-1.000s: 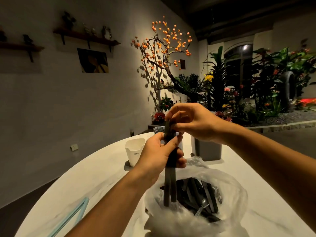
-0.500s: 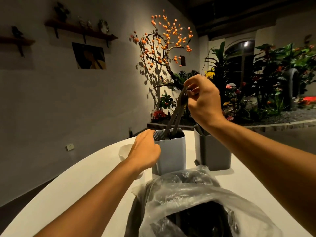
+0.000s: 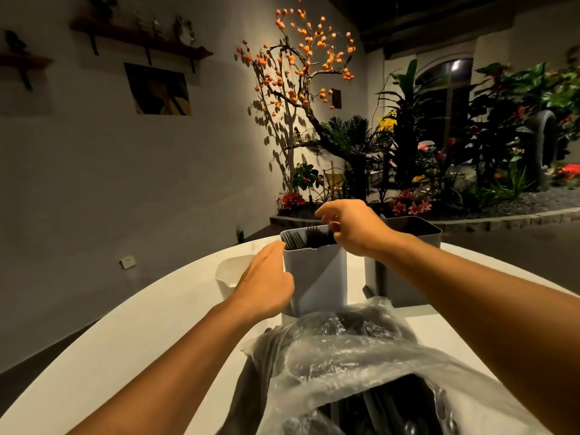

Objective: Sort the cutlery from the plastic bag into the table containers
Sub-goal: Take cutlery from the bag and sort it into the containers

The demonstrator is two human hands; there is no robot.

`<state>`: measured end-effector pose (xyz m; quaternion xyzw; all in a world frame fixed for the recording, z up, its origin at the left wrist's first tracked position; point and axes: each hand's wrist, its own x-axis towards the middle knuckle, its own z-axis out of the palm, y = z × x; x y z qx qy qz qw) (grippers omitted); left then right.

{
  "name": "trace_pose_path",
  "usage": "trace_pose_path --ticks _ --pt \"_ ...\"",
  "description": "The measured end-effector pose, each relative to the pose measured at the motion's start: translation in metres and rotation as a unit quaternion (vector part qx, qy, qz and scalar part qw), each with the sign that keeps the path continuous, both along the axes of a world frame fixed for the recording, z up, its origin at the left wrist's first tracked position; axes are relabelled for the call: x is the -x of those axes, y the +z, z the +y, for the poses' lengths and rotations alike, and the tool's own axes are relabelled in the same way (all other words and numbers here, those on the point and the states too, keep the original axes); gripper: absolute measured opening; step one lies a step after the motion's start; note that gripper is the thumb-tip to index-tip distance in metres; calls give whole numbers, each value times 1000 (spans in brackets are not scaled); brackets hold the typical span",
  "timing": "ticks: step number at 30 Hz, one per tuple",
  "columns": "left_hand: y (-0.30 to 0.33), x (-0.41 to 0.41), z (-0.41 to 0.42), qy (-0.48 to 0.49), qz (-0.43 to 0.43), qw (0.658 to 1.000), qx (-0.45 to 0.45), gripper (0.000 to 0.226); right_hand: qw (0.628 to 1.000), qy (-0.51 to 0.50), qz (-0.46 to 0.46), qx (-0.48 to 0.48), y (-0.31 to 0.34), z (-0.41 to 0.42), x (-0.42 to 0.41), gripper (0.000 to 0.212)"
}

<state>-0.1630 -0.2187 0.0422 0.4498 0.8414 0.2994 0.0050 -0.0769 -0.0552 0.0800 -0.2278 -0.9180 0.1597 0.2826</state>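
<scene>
A light grey container point(image 3: 317, 277) stands mid-table with dark forks point(image 3: 309, 237) upright inside it. My left hand point(image 3: 266, 279) rests flat against its left wall, fingers straight. My right hand point(image 3: 353, 229) hovers over the container's right rim with thumb and loosely curled fingers apart, just above the fork tops and holding nothing I can make out. A clear plastic bag point(image 3: 342, 353) lies in front of me, with dark cutlery point(image 3: 389, 409) showing through its open mouth. A dark grey container point(image 3: 417, 229) stands to the right, and a white container point(image 3: 227, 273) to the left, partly behind my left hand.
The round white table point(image 3: 131, 334) curves away at the left edge. Beyond it are a plain wall with shelves and a picture, an orange-fruited tree and a planted bed.
My right hand has come down from high above the light grey container to its rim, and the dark pieces it held now stand inside. My left hand stays against the container.
</scene>
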Motion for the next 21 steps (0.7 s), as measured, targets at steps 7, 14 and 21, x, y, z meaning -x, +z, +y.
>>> trace_pose_path --ticks 7,14,21 --pt "18 -29 -32 -4 31 999 -23 52 999 30 -28 35 25 -35 -54 30" --pt "27 -88 -74 -2 70 993 -91 19 983 117 -69 120 32 -104 -116 18" --pt "-16 -132 -117 -116 115 978 -131 9 895 125 -316 291 -3 -141 -155 21"
